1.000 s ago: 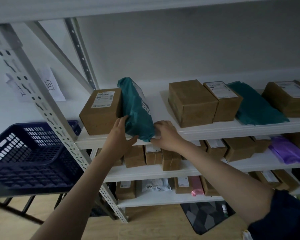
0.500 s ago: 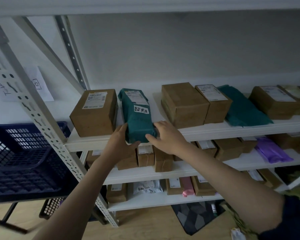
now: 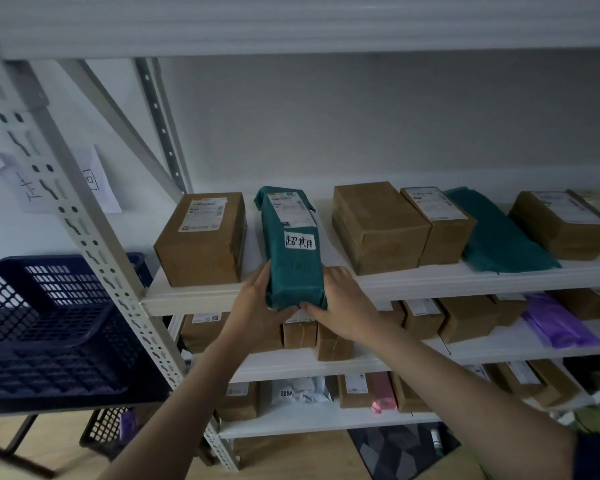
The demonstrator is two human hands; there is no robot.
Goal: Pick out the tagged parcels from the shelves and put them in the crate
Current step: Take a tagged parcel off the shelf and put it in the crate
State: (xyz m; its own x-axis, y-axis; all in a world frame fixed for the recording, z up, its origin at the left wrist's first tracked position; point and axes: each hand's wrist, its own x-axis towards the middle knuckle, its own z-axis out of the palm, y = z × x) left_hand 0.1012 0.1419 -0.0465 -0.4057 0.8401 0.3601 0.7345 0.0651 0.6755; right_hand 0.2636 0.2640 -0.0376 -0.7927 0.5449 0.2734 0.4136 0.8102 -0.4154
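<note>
A long teal parcel (image 3: 291,251) lies on the upper shelf (image 3: 430,284), its near end sticking out over the shelf's front edge. It carries a shipping label and a white handwritten tag (image 3: 300,240). My left hand (image 3: 257,303) grips its near end from the left and below. My right hand (image 3: 340,303) grips the same end from the right. The dark blue crate (image 3: 45,327) stands to the left of the shelf post, lower than the parcel. On the lowest shelf lies a white bag (image 3: 300,391) with a handwritten mark.
Brown boxes (image 3: 201,237) (image 3: 378,226) flank the teal parcel closely. Another teal bag (image 3: 496,233) and more boxes lie further right. A slotted metal post (image 3: 94,244) stands between shelf and crate. A purple bag (image 3: 558,323) lies on the middle shelf. A second basket (image 3: 108,431) sits on the floor.
The teal parcel was standing on its edge; it has been turned flat, tag facing up, and drawn toward the shelf's front edge. Both hands now wrap its near end.
</note>
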